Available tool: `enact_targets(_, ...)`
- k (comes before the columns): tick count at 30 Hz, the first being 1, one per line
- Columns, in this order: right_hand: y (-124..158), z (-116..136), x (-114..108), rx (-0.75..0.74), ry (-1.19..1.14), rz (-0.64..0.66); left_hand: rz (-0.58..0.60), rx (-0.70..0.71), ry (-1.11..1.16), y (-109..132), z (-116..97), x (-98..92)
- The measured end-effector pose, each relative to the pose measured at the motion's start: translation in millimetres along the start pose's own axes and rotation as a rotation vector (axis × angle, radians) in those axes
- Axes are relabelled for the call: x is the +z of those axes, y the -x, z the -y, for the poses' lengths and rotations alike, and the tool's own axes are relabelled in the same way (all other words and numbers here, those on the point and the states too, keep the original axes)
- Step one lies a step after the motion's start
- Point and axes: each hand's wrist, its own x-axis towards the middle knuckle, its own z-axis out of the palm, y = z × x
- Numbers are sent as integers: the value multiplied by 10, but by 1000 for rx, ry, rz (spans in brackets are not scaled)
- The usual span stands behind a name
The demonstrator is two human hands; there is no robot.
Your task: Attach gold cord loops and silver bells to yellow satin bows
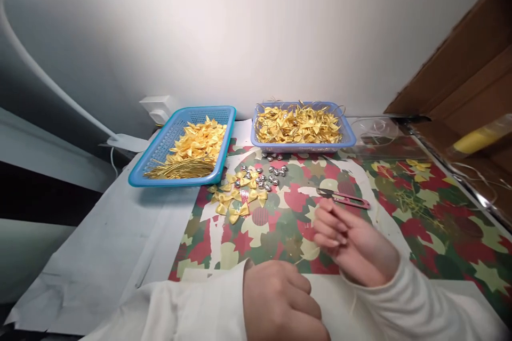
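My left hand (282, 301) is low in the middle, back up, with its fingers curled into a fist; what is inside is hidden. To its right, my right hand (356, 240) is raised with the fingers folded toward the thumb. Anything pinched there is too small to make out. Just beyond the right fingertips lie pink-handled thread snips (354, 202). Several yellow ribbon bows (239, 213) are scattered left of centre on the patterned sheet (280, 237). Small silver bells (274, 172) are strewn among and beside them.
At the back left stands a blue basket (158, 141) with loose bows (200, 141) and a bundle of gold ties (182, 169). A second basket (300, 146) holds bows with gold ties. Yellow scraps (418, 208) lie right, near a cardboard wall (460, 58). A lamp (52, 80) rises left.
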Motion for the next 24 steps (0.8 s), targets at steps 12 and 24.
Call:
enact_targets(12, 164, 366, -20, -546, 465, -188, -110, -904, -647, 252, 288, -641)
enact_targets(24, 101, 77, -34, -490, 844, -135, -49, -780, -607, 478, 729, -604)
